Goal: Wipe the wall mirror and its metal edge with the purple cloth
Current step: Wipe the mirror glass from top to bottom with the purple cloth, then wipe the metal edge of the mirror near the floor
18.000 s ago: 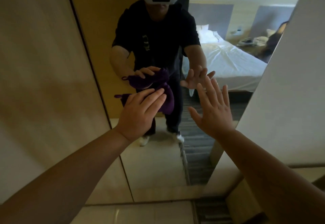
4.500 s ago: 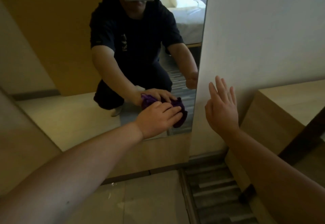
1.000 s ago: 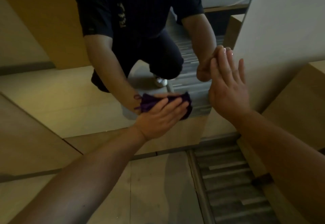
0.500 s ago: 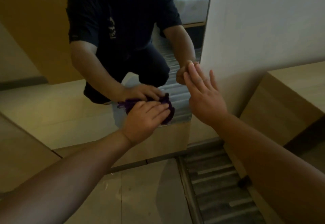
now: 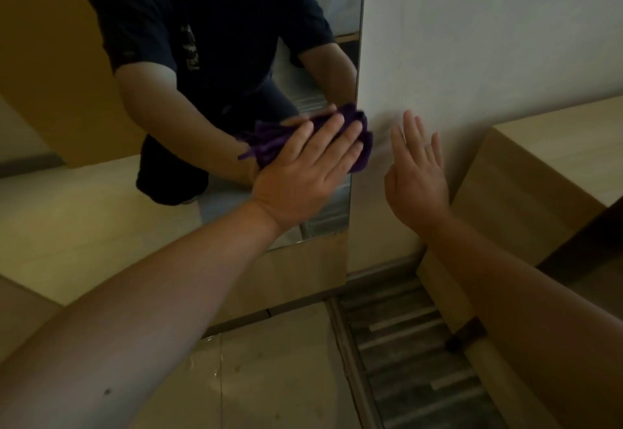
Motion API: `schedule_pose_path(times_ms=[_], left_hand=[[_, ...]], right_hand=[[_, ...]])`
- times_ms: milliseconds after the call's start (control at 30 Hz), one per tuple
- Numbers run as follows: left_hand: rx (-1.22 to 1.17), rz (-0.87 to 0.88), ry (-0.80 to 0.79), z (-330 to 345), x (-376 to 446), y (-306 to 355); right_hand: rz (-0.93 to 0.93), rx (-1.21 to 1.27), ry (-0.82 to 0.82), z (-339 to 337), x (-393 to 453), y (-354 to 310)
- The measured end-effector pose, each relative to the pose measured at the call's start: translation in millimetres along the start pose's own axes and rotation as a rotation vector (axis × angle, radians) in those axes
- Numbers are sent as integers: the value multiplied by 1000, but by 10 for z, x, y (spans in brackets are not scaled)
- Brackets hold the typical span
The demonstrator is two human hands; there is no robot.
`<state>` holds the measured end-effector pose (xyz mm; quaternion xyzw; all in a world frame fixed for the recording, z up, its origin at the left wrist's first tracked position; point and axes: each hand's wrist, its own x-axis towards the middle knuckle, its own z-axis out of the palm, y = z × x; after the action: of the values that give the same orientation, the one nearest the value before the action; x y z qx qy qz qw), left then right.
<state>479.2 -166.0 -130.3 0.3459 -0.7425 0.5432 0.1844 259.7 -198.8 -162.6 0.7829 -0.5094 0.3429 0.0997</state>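
The wall mirror [image 5: 84, 212] fills the left of the view and reflects a crouching person in a dark shirt. Its thin metal edge [image 5: 360, 44] runs down the right side. My left hand [image 5: 303, 172] lies flat on the bunched purple cloth [image 5: 364, 145] and presses it against the glass at that right edge, low on the mirror. The cloth overlaps the edge slightly. My right hand [image 5: 416, 172] rests with spread fingers on the white wall just right of the mirror and holds nothing.
A white wall [image 5: 488, 30] stands right of the mirror. A light wooden cabinet [image 5: 556, 159] juts out at the right. Pale wooden panelling [image 5: 303, 277] sits below the mirror, above a beige tiled floor [image 5: 269, 378] and a striped grey carpet [image 5: 414, 361].
My left hand has slid the cloth to the right and up, onto the mirror's right edge. My right hand has moved from the mirror's edge out onto the white wall.
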Motion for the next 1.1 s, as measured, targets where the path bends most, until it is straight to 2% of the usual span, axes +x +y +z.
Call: schedule_pose_path(times_ms=[133, 300, 367, 467, 567, 633, 833, 1000, 1100], left_hand=[[-66, 79, -118, 184, -577, 460], [-114, 247, -297, 316, -1323, 793], [-149, 274, -342, 302, -1387, 794], [-252, 305, -397, 205, -1345, 727], [-391, 320, -437, 35, -1281, 606], [-473, 262, -488, -96, -1245, 493], [-609, -10, -480, -558, -930, 22], [-831, -247, -748, -1114, -390, -609], [-1013, -425, -847, -1532, 81, -1102]], right_hand=[[2, 32, 10, 69, -140, 100], [32, 3, -87, 96, -399, 155], [-16, -17, -167, 135, -536, 110], [-79, -64, -391, 215, -746, 7], [-80, -97, -472, 239, -865, -86], [-62, -101, -492, 203, -854, -152], [15, -84, -554, -280, -683, -468], [21, -59, -648, -1098, -376, -896], [6, -31, -675, -1715, -5, -1181]])
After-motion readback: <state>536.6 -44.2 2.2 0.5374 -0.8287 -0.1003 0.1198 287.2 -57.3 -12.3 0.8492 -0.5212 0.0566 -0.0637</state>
